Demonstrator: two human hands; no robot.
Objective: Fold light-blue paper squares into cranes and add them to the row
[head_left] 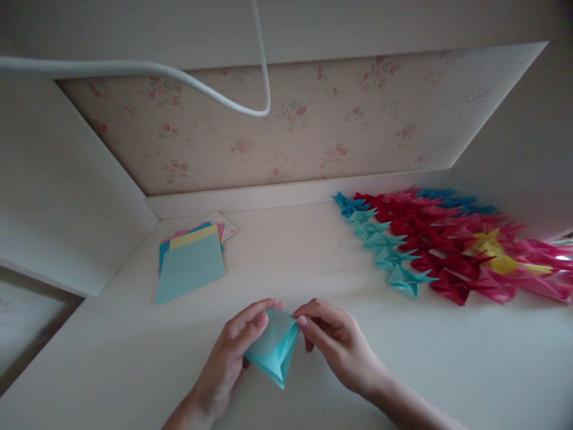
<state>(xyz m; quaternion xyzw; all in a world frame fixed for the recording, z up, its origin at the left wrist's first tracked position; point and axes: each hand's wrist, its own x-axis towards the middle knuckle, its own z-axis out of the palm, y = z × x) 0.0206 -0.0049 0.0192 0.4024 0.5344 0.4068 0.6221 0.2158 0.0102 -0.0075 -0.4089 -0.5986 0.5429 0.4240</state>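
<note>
A partly folded sheet of turquoise origami paper is held between my two hands just above the white desk, its layers parted and a point facing down towards me. My left hand grips its left side, thumb on top and fingers behind. With thumb and index finger, my right hand pinches the paper's upper right corner. The fingers under the paper are partly hidden.
On the left of the white desk lies a stack of origami paper, turquoise uppermost. Rows of folded paper figures in turquoise, red, pink, blue and yellow fill the right. A white cable hangs across the upper view, before flowered wallpaper.
</note>
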